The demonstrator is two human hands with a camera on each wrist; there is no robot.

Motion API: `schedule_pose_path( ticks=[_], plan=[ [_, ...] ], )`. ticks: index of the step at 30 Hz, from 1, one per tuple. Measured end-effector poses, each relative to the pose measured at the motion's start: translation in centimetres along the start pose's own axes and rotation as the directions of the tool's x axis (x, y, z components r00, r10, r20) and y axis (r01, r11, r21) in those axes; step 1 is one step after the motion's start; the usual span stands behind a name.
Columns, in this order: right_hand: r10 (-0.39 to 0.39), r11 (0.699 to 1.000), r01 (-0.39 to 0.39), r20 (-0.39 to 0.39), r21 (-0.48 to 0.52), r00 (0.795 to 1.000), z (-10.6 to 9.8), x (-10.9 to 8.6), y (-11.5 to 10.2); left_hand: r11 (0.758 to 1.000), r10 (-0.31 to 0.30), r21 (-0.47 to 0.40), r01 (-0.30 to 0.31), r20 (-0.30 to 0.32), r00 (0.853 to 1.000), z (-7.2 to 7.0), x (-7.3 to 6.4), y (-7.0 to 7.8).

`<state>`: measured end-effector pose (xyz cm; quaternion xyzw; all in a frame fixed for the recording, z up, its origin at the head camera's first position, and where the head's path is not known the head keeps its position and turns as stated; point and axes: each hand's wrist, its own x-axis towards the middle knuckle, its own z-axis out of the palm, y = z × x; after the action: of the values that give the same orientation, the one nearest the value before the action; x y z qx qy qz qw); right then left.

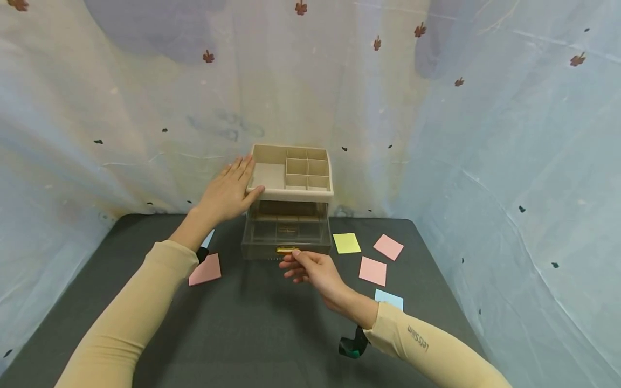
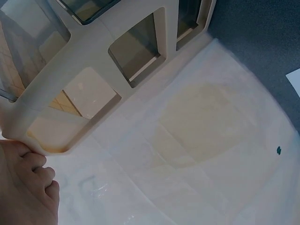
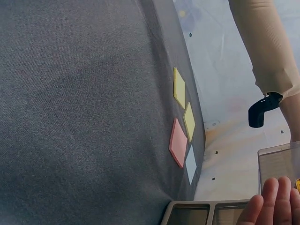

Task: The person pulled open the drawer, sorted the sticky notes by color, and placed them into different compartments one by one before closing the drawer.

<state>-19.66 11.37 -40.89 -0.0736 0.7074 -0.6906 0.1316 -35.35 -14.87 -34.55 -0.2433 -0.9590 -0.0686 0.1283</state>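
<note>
A cream desktop organizer (image 1: 291, 195) with a divided top tray stands at the back of the table. Its smoky see-through drawer (image 1: 259, 249) is pulled out toward me. On the organizer's upper left side rests my left hand (image 1: 225, 194), fingers extended and thumb over the front rim. The left wrist view shows that hand (image 2: 28, 183) by a corner of the windowed side wall (image 2: 91, 47). At the drawer front, my right hand (image 1: 317, 272) pinches the gold handle (image 1: 286, 250) near its right end. Fingers of the right hand (image 3: 276, 204) partly cover the drawer in the right wrist view.
Right of the organizer lie a yellow sticky note pad (image 1: 346, 243), two pink pads (image 1: 372, 270) and a blue pad (image 1: 389, 299). Another pink pad (image 1: 206, 269) and a blue one (image 1: 208, 238) lie by my left forearm. A patterned curtain (image 1: 291, 81) hangs behind the dark table (image 1: 271, 334).
</note>
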Motion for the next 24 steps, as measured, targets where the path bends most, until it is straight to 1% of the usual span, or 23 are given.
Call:
schedule_pose_path(
  ticks=[6, 13, 19, 22, 24],
  plan=[
    [-0.006, 1.000, 0.006, -0.001, 0.000, 1.000, 0.2, 0.0, 0.2, 1.000, -0.006, -0.002, 0.006, 0.003, 1.000, 0.0, 0.0, 0.0],
    [0.002, 1.000, -0.002, 0.012, -0.001, 1.000, -0.1, 0.1, 0.1, 1.000, -0.002, 0.005, 0.002, -0.012, 1.000, 0.0, 0.0, 0.0],
    [0.009, 1.000, -0.008, 0.081, -0.004, 0.997, -0.7, -0.2, 0.1, 1.000, -0.002, -0.002, 0.002, -0.011, 1.000, -0.1, -0.2, 0.1],
    [-0.006, 0.999, 0.011, 0.121, -0.035, 0.993, -1.1, -0.4, 0.1, 1.000, -0.004, 0.000, 0.004, -0.009, 1.000, -0.1, -0.2, 0.2],
    [-0.028, 0.996, 0.039, 0.142, -0.077, 0.989, -1.5, -0.6, 0.2, 1.000, -0.003, -0.002, 0.003, -0.006, 1.000, -0.1, -0.2, 0.2]
  ],
)
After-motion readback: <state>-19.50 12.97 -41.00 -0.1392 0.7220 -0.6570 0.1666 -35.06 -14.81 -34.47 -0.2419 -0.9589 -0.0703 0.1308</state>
